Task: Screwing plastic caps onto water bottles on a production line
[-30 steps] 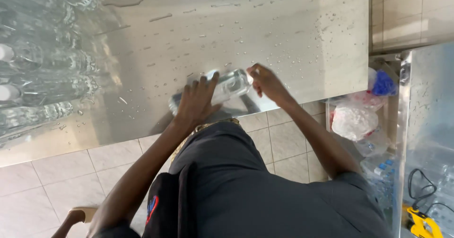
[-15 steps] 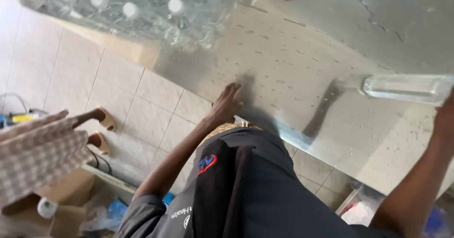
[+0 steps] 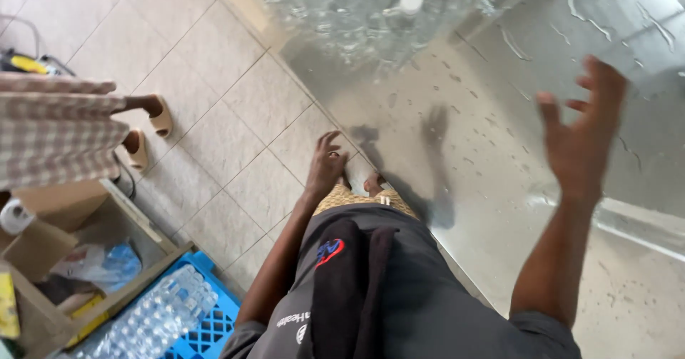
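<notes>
The left hand (image 3: 327, 165) is laid on the near edge of the wet, glossy tabletop (image 3: 485, 180), its fingers spread and flat, with nothing gripped. The right hand (image 3: 581, 134) is raised above the tabletop toward its right side, fingers apart and palm open, and nothing is held in it; its blurred outline and its shadow on the surface are seen. Between the two hands the tabletop is bare and beaded with water drops, so open room is left along the near edge and toward the middle. At the far left corner of the tabletop a shrink-wrapped pack of water bottles (image 3: 371, 13) is set, well apart from both hands; the bottles are clear with white caps, and the film around them is shiny and creased. Below the near edge a tiled floor (image 3: 207, 123) is seen. At the lower left a blue plastic crate (image 3: 214, 327) filled with more clear bottles (image 3: 153, 320) stands on the floor beside an open cardboard box (image 3: 50, 245). Further left another person's feet in pale sandals (image 3: 150, 130) are seen under a checked garment.
</notes>
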